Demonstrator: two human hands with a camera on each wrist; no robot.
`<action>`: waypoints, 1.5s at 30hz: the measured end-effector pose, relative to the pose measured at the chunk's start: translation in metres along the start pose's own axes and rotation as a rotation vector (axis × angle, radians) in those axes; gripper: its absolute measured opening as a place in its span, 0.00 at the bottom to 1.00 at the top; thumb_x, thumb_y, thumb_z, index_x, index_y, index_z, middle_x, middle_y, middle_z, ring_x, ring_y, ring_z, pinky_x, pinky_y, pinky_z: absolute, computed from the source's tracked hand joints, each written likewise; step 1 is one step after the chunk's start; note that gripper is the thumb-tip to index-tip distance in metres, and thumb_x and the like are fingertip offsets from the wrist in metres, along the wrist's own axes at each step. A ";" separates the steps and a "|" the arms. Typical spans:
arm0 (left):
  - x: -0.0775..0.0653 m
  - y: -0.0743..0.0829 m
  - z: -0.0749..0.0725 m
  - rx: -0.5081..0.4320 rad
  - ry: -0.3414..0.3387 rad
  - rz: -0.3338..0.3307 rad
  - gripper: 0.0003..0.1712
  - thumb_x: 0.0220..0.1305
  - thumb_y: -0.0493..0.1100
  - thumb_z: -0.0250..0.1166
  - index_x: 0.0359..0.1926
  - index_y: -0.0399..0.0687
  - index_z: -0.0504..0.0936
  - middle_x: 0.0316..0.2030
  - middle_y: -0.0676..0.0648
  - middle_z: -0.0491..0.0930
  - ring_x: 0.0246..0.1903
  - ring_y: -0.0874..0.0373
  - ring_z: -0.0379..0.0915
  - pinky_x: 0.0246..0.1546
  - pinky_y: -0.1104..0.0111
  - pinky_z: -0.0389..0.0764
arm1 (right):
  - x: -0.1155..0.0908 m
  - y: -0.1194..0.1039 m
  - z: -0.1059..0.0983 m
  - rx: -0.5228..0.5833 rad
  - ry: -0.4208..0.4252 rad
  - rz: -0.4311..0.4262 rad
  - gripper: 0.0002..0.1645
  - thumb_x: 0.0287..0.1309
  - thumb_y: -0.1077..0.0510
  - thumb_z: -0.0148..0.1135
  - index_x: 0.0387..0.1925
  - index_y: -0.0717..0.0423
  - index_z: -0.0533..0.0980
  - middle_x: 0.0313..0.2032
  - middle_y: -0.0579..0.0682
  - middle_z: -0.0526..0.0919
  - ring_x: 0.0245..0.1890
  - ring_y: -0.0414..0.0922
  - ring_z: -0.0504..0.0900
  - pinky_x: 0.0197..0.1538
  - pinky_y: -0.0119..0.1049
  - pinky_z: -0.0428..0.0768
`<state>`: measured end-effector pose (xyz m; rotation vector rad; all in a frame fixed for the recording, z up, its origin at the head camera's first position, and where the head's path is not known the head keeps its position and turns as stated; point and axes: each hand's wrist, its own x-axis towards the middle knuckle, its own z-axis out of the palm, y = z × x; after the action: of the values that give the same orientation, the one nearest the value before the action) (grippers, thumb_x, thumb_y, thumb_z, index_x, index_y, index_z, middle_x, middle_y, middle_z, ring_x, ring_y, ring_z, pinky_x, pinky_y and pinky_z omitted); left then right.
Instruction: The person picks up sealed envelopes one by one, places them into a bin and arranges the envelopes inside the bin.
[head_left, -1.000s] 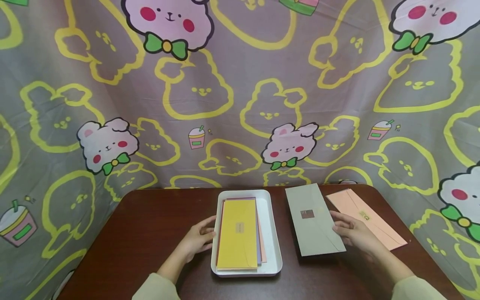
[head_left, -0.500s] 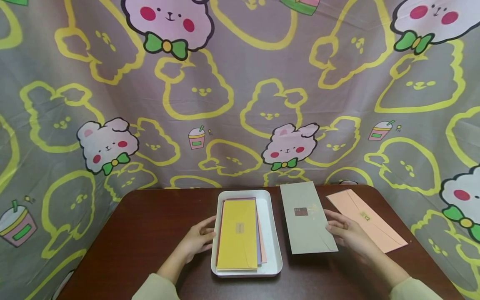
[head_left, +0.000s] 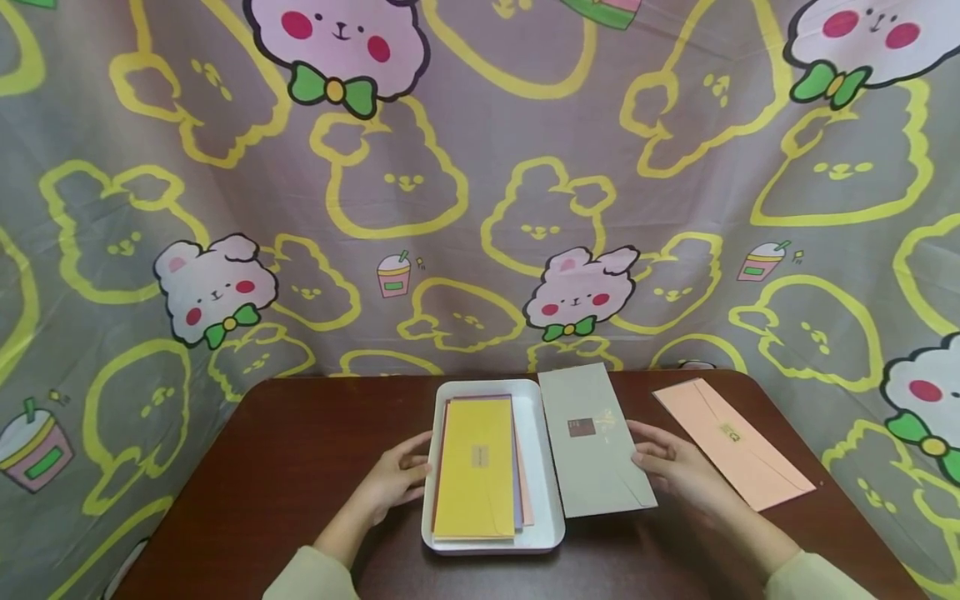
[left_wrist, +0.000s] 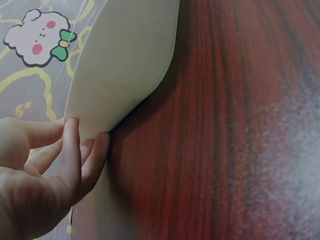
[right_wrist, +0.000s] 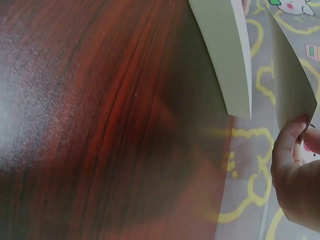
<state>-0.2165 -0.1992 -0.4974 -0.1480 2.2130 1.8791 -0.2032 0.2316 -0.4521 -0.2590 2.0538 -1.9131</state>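
Note:
My right hand [head_left: 682,468] pinches a grey-green envelope [head_left: 592,467] by its right edge, with the thumb on top. This envelope has a small dark label and is lifted above the table; its left edge overlaps the tray's right rim in the head view. In the right wrist view the fingers [right_wrist: 286,147] hold the envelope's corner. A white rectangular tray [head_left: 542,500] stands in the middle, with my left hand [head_left: 396,477] gripping its left rim. Inside the tray lies a stack of envelopes, a yellow envelope [head_left: 474,492] uppermost, with red, purple and pink edges showing below.
A peach envelope [head_left: 742,450] with a small gold label lies slanted at the right of the dark brown table [head_left: 322,433], and a dark edge shows under it. Behind the table hangs a patterned curtain [head_left: 465,250].
My right hand has carried the grey-green envelope left, from beside the peach envelope to the tray's right rim. The left hand and tray have stayed put.

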 end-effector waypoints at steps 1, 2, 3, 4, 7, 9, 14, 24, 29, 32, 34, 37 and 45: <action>0.000 0.000 0.000 0.000 0.001 -0.001 0.32 0.72 0.30 0.62 0.74 0.40 0.68 0.51 0.36 0.81 0.46 0.49 0.80 0.41 0.54 0.85 | 0.000 0.000 0.001 0.001 -0.003 0.000 0.41 0.75 0.63 0.55 0.76 0.75 0.46 0.45 0.49 0.84 0.45 0.41 0.85 0.48 0.38 0.84; 0.000 0.001 0.000 0.000 0.001 -0.002 0.32 0.72 0.30 0.62 0.74 0.40 0.68 0.51 0.36 0.81 0.46 0.49 0.80 0.42 0.54 0.85 | 0.000 0.000 0.002 0.001 -0.004 0.000 0.41 0.75 0.63 0.55 0.76 0.75 0.46 0.45 0.49 0.84 0.45 0.41 0.84 0.48 0.38 0.84; 0.000 0.001 0.000 0.001 0.002 -0.002 0.32 0.72 0.30 0.62 0.74 0.40 0.68 0.51 0.36 0.81 0.46 0.49 0.80 0.42 0.54 0.85 | 0.000 0.000 0.003 -0.003 0.000 0.004 0.41 0.75 0.62 0.56 0.76 0.74 0.47 0.45 0.49 0.84 0.45 0.41 0.84 0.48 0.38 0.84; 0.000 0.001 0.000 0.001 0.002 -0.002 0.32 0.71 0.30 0.62 0.74 0.40 0.68 0.51 0.37 0.81 0.46 0.49 0.81 0.42 0.54 0.85 | 0.000 0.000 0.004 -0.006 0.001 0.004 0.41 0.75 0.62 0.56 0.76 0.74 0.47 0.45 0.49 0.84 0.45 0.41 0.84 0.48 0.38 0.84; 0.000 0.002 0.000 -0.001 0.001 0.001 0.32 0.72 0.30 0.62 0.74 0.40 0.68 0.51 0.37 0.81 0.45 0.49 0.81 0.41 0.54 0.85 | 0.002 -0.001 0.008 -0.014 -0.007 -0.008 0.41 0.74 0.63 0.57 0.76 0.75 0.49 0.46 0.51 0.85 0.45 0.42 0.85 0.48 0.39 0.84; 0.000 0.003 0.000 -0.002 -0.001 0.003 0.32 0.72 0.30 0.62 0.74 0.40 0.68 0.51 0.37 0.81 0.45 0.49 0.81 0.41 0.55 0.86 | 0.004 0.000 0.012 -0.010 -0.015 -0.015 0.41 0.74 0.63 0.58 0.76 0.75 0.49 0.46 0.52 0.85 0.45 0.42 0.85 0.48 0.39 0.84; 0.000 0.002 0.000 -0.004 0.000 0.004 0.32 0.72 0.30 0.62 0.74 0.40 0.68 0.51 0.37 0.81 0.45 0.49 0.81 0.41 0.54 0.86 | 0.010 0.000 0.020 0.019 -0.051 -0.029 0.41 0.73 0.65 0.58 0.75 0.77 0.49 0.45 0.52 0.85 0.44 0.43 0.86 0.48 0.40 0.85; 0.001 0.001 -0.001 -0.007 0.000 0.006 0.31 0.72 0.30 0.62 0.74 0.40 0.68 0.50 0.37 0.81 0.45 0.49 0.81 0.40 0.55 0.86 | 0.019 0.001 0.039 0.018 -0.039 -0.017 0.40 0.71 0.65 0.60 0.74 0.76 0.53 0.42 0.51 0.86 0.40 0.42 0.86 0.45 0.40 0.85; 0.000 0.000 -0.001 -0.008 -0.004 0.006 0.31 0.72 0.30 0.62 0.74 0.40 0.68 0.51 0.37 0.81 0.45 0.49 0.81 0.41 0.55 0.86 | 0.022 0.003 0.048 0.024 -0.036 0.003 0.41 0.70 0.64 0.62 0.74 0.75 0.54 0.42 0.52 0.86 0.40 0.43 0.86 0.44 0.40 0.85; 0.000 0.000 -0.001 -0.010 -0.008 0.009 0.31 0.72 0.30 0.61 0.74 0.40 0.68 0.51 0.36 0.81 0.46 0.49 0.80 0.41 0.55 0.85 | 0.025 0.004 0.053 0.042 -0.049 0.007 0.41 0.69 0.64 0.63 0.74 0.75 0.54 0.42 0.51 0.86 0.40 0.43 0.86 0.43 0.40 0.85; -0.001 -0.001 -0.002 -0.011 -0.012 0.012 0.31 0.72 0.30 0.61 0.74 0.40 0.67 0.51 0.36 0.81 0.46 0.49 0.80 0.42 0.55 0.85 | 0.027 0.005 0.056 0.062 -0.058 0.009 0.41 0.69 0.65 0.63 0.74 0.75 0.54 0.41 0.50 0.86 0.40 0.44 0.86 0.43 0.40 0.85; -0.001 -0.001 -0.002 -0.014 -0.020 0.019 0.31 0.72 0.30 0.61 0.74 0.39 0.67 0.52 0.35 0.80 0.46 0.49 0.80 0.42 0.55 0.85 | 0.030 0.005 0.061 0.060 -0.049 0.013 0.41 0.69 0.64 0.63 0.74 0.74 0.55 0.40 0.50 0.86 0.39 0.43 0.86 0.42 0.39 0.85; -0.002 0.000 -0.001 -0.014 -0.023 0.022 0.32 0.72 0.30 0.61 0.74 0.39 0.66 0.53 0.35 0.81 0.46 0.49 0.81 0.41 0.56 0.85 | 0.034 0.005 0.077 0.048 -0.031 0.033 0.40 0.68 0.64 0.64 0.74 0.72 0.57 0.39 0.49 0.85 0.38 0.42 0.84 0.41 0.38 0.84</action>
<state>-0.2149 -0.2003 -0.4971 -0.1042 2.1958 1.8990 -0.2074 0.1484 -0.4645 -0.2404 1.9773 -1.9243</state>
